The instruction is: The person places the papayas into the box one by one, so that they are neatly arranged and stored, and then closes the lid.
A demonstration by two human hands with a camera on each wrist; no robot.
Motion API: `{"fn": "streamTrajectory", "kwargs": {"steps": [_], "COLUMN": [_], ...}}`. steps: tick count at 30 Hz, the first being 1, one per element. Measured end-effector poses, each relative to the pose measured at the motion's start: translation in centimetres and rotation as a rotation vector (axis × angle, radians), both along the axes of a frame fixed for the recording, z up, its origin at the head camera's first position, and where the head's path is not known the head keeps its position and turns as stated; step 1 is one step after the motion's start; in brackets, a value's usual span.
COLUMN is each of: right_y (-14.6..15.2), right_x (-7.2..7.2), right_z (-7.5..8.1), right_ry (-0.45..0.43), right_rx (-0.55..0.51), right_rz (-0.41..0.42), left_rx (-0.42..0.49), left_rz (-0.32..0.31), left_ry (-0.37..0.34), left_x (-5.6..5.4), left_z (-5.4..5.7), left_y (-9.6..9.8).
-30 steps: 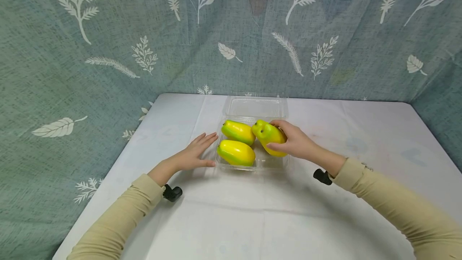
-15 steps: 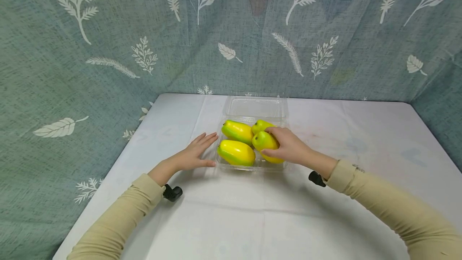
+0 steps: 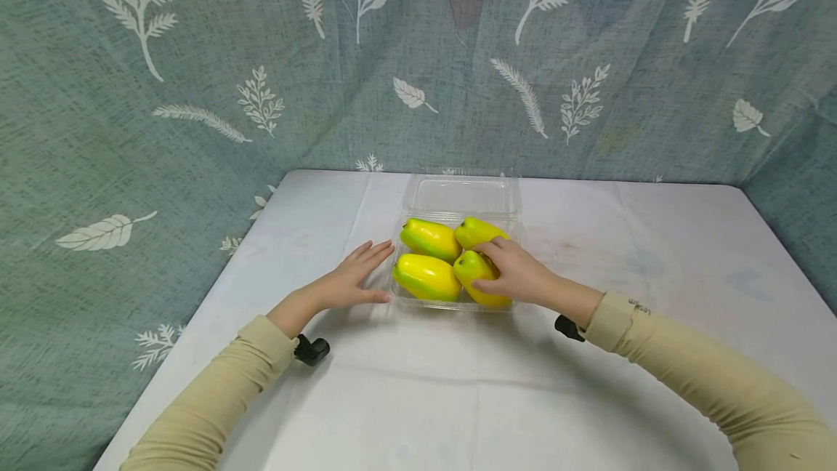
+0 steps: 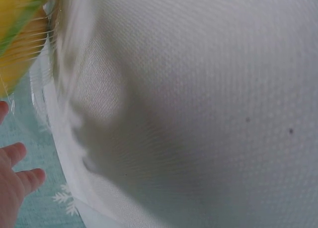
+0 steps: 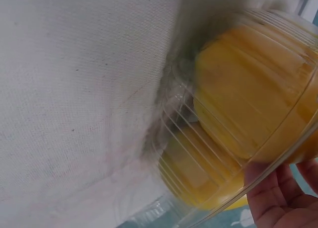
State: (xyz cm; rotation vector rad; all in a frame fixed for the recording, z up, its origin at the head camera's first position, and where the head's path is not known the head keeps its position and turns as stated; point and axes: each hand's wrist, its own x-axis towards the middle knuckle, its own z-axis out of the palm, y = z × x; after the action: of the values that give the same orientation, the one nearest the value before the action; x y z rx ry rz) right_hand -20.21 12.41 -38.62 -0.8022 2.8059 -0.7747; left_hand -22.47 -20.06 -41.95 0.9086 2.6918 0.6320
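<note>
Several yellow-green papayas lie in a clear plastic clamshell box (image 3: 463, 307), two on its left and two on its right. My right hand (image 3: 519, 276) grips the front right papaya (image 3: 472, 276) from above, thumb on the near side and fingers over the far side. Through the clear wall in the right wrist view, this papaya (image 5: 248, 94) sits inside the box, with fingers (image 5: 271, 193) over the wall. Beside the box's left wall my left hand (image 3: 349, 283) is spread, fingertips right at the rim near the back left papaya (image 3: 431, 238) and front left papaya (image 3: 426, 277).
The box's clear lid (image 3: 464, 195) lies folded back behind it, near the table's far edge. A white cloth covers the table (image 3: 405, 398). Behind it hangs a green-grey curtain (image 3: 327, 107) with white leaf prints. A small black camera mount (image 3: 310, 351) sits at the left wrist.
My right hand has lowered the papaya toward the front right of the box, uncovering more of the back right papaya. The left hand has stayed in place.
</note>
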Motion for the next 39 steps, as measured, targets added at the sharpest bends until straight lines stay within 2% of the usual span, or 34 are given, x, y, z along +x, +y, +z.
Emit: {"fn": "streamTrajectory", "kwargs": {"steps": [13,19,23,31,39], "right_y": [-0.3,0.0,0.5,2.6,4.9], "right_x": [0.4,0.1,-0.3,-2.7,-5.6], "right_z": [-0.1,0.0,0.6,2.2,2.0], "right_ry": [0.031,0.012,-0.013,-0.037,-0.104], "right_rx": [0.044,0.019,-0.025,-0.144,-0.213], "right_rz": [0.005,0.007,-0.024,-0.102,-0.214], "left_rx": [-0.004,0.002,-0.002,-0.006,0.010], "left_rz": [-0.001,0.003,-0.001,0.003,0.004], "left_ry": [-0.001,-0.007,-0.011,-0.018,-0.027], "left_x": [-0.1,-0.1,-0.1,-0.2,-0.4], "left_z": [-0.2,-0.1,0.0,0.2,0.5], "left_y": [-0.3,-0.2,-0.1,-0.1,0.1]}}
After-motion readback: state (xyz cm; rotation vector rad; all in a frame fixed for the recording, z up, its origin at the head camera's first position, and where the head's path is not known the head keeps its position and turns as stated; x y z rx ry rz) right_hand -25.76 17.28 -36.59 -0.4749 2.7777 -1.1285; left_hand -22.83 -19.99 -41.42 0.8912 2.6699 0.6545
